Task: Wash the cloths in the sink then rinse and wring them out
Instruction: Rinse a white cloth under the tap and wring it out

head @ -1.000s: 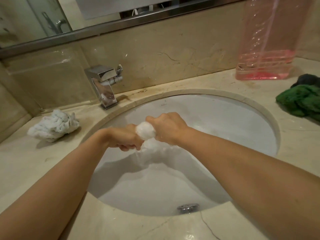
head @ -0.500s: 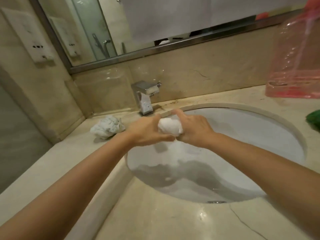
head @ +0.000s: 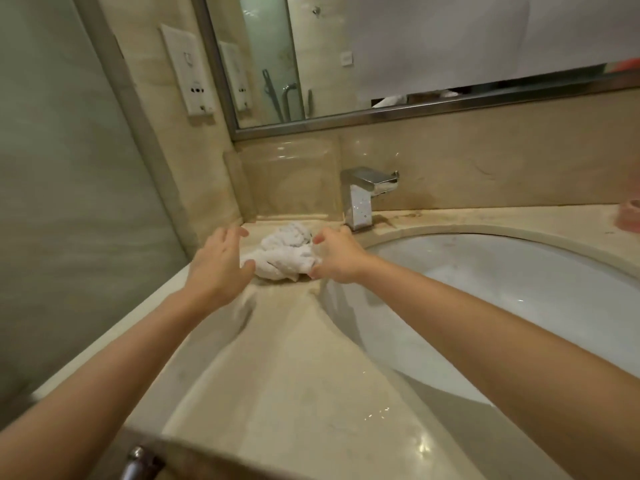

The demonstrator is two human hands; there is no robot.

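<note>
Resting on the counter [head: 294, 358], two white cloths [head: 285, 252]; right hand [head: 337, 256] pinches one; left hand [head: 220, 266] fingers spread.

Bare bench [head: 294, 358] near the white cloths [head: 284, 256], open to a reach from the near side; left hand [head: 218, 268] just left of the pile, right hand [head: 337, 259] touching its right edge, flanking it; side wall [head: 69, 202] close on the left; backsplash [head: 291, 181] bounds the far side; faucet [head: 362, 199] stands just far-right of the pile; sink [head: 502, 289] basin open to the right; pink container [head: 628, 220] at far right edge, well apart.
</note>
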